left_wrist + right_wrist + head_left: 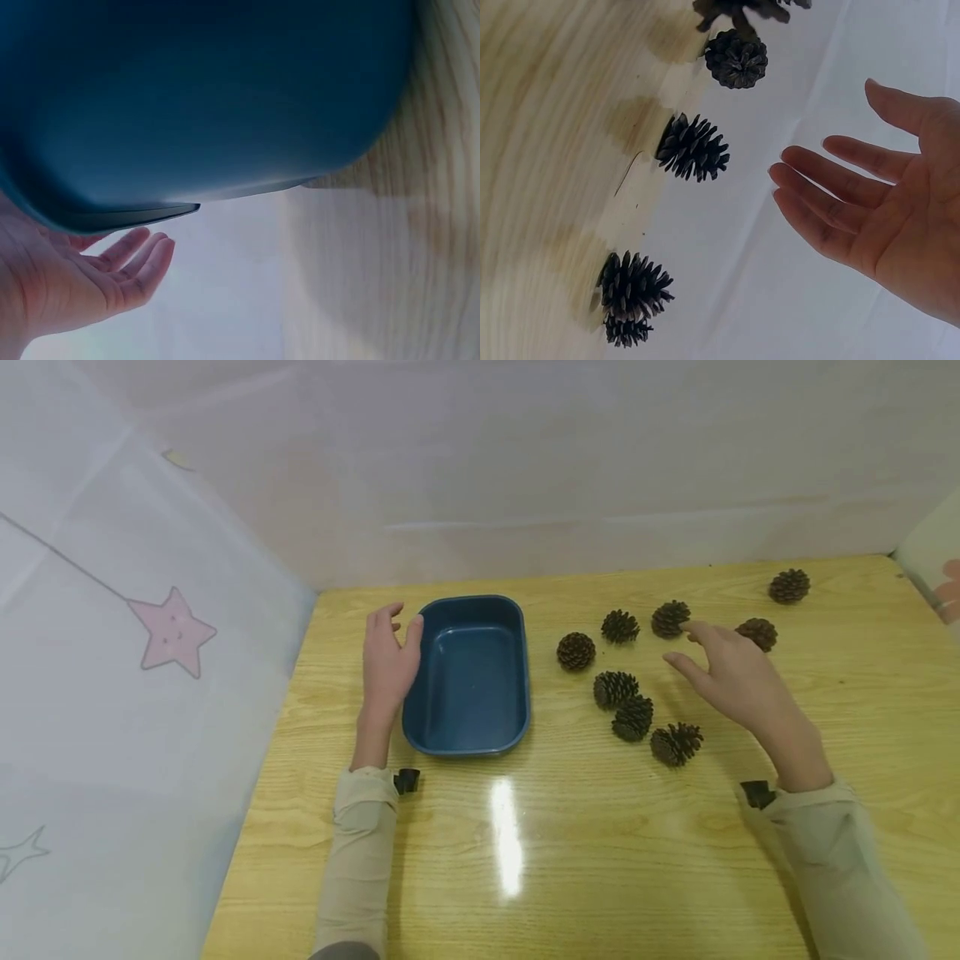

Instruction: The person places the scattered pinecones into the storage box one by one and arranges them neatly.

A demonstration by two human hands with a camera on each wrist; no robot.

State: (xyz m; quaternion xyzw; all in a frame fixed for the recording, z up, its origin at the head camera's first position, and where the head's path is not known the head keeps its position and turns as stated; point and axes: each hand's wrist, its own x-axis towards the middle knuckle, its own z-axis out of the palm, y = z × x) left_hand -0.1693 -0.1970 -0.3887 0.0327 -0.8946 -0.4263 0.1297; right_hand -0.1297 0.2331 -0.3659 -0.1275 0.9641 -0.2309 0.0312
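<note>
Head view: eight brown pine cones [616, 690] sit on the yellow table [600, 860], to the right of a blue tub [480, 693].
Right hand [738, 681]: it hangs over the table next to the pine cones. The thumb is far from the fingers, so the gap is wide, and nothing is in it.
Reaching step: it looks like the right hand is picking out a pine cone to grab, and none is held yet.
Nearest pine cone [668, 619]: seen from the head, it is just past the right fingertips. The right wrist view shows air between the fingers and the pine cones there, so the hand seems not to touch any.
Pine cones around: one peeks out from behind the right hand, and one sits alone near the far right corner. The rest lie between that hand and the blue tub, or a little nearer the person.
Left hand [390, 660]: it is at the left side of the blue tub, fingers softly bent and holding nothing that shows. The thumb is by the rim, but whether it touches cannot be told.
Next move: the right hand would likely need to go lower, get thumb and fingers on both sides of one pine cone, then pinch gently.
</note>
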